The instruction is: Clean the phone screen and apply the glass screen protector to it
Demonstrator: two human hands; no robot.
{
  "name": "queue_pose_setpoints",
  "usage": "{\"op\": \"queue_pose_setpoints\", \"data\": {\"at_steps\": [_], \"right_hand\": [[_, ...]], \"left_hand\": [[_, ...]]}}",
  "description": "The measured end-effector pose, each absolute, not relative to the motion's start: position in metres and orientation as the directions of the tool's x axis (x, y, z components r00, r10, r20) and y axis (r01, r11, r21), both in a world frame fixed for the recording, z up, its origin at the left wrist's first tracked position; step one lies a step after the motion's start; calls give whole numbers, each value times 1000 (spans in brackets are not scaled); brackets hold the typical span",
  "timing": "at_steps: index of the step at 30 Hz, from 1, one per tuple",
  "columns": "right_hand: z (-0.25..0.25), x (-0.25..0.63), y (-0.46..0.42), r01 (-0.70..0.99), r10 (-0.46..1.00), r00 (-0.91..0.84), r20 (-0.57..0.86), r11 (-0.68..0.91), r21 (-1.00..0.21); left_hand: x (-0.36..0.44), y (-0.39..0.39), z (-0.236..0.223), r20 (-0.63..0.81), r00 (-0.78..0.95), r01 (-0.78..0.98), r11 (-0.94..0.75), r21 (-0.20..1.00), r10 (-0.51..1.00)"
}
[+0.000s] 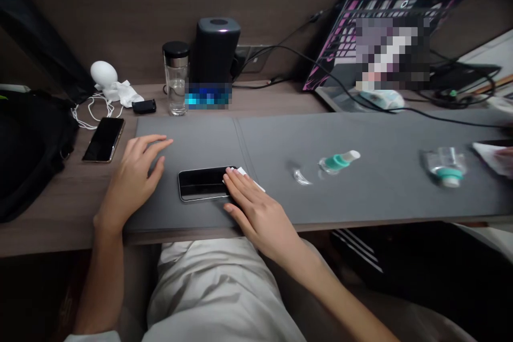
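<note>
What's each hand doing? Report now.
Left hand: open, holding nothing.
Right hand: open, laid flat over a white wipe on the phone between both hands.

Laying the flat right hand [256, 206] over a small white piece [242, 171] at the right end of a black-screened phone [202, 184], atop a gray desk mat [272, 139]. Holding the left hand [138, 163] loosely curled between that phone and a second phone [104, 140] farther left. Facing a lidded water bottle [177, 85], with a green-necked bottle [336, 162] to the right.

No writing seems legible, though blur may hide some.
</note>
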State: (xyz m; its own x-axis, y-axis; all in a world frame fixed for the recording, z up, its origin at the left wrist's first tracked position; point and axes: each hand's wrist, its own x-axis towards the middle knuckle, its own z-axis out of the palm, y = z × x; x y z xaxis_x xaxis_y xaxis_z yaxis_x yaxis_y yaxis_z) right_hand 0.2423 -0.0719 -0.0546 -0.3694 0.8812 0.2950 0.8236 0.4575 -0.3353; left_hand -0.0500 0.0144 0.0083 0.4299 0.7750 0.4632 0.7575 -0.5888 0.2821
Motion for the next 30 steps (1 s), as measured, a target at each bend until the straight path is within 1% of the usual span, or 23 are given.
{"op": "queue_pose_setpoints", "data": {"at_steps": [4,8,15,22,25,30], "right_hand": [[-55,236,-51,820,893,-346,289,437,-370],[-57,235,-44,803,889,-328,320,440,-401],[-58,246,-78,816,872,-367,325,469,-337],[-56,243,-51,816,886,-363,289,452,-360],[-56,241,-43,819,889,-349,296,443,-365],[-54,244,-68,811,874,-386,296,474,-343]], "left_hand": [[-49,13,10,438,451,750,-596,287,778],[-51,14,11,439,444,750,-592,295,781],[-50,14,10,433,442,747,-589,308,786],[-47,13,10,408,458,740,-593,316,790],[-47,14,9,393,462,749,-587,308,795],[-49,15,7,376,473,761,-584,282,797]]}}
